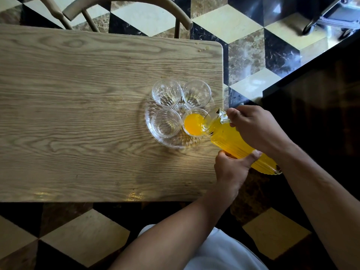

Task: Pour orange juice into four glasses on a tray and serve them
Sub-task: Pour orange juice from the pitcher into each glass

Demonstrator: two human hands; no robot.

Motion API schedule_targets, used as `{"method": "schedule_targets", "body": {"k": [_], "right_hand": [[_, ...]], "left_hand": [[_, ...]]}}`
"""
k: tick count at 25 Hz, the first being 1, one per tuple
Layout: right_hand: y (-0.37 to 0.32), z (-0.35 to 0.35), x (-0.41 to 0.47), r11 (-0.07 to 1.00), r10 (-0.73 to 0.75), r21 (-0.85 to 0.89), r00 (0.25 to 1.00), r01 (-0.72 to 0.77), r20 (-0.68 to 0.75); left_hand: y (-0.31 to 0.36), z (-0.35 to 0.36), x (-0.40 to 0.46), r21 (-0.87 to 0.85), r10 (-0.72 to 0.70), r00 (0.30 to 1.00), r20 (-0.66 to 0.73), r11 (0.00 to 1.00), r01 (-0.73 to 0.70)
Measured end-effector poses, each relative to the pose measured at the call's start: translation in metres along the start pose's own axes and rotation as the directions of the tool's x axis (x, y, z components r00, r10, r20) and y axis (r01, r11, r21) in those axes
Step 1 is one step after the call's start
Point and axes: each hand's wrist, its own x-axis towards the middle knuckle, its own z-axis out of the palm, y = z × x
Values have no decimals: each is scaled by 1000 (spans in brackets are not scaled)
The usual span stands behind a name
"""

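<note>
A ribbed glass jug (pixel 239 145) of orange juice is held tilted over the near-right glass (pixel 195 122), and juice is being poured into it from the spout. The jug's handle end is gripped by the right hand (pixel 259 129), with the fingers curled round it; the body is steadied from below by the left hand (pixel 231 168), whose thumb is laid across the ribs. So both grips are closed on the jug. The four glasses are set close together on a clear round tray (pixel 155 137) near the right end of the wooden table (pixel 78 114); the other three glasses (pixel 166 92) appear empty. For a clean fill, the tilt should be kept shallow and the spout held just over the rim, since the neighbouring glasses are touching or nearly so. The tilt is best eased back before the rim is reached, then the spout carried to the next glass.
</note>
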Motion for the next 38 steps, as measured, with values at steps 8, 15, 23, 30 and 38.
{"method": "schedule_targets", "body": {"k": [8,15,23,30,38], "right_hand": [[13,-14,10,977,-35,209,998,45,-51],[26,-33,50,960,-108,260,994,102,9],[11,-47,86,977,-169,146,983,157,71],[-5,-45,102,981,-196,27,975,195,101],[-10,-45,108,971,-215,-81,969,226,119]], "left_hand": [[29,4,-2,73,72,996,-52,995,-69],[55,33,12,71,57,984,-170,996,-46],[62,60,55,-107,14,982,-189,994,-35],[63,73,72,-268,-14,975,-223,962,-47],[70,81,69,-328,-28,979,-204,944,-41]]}}
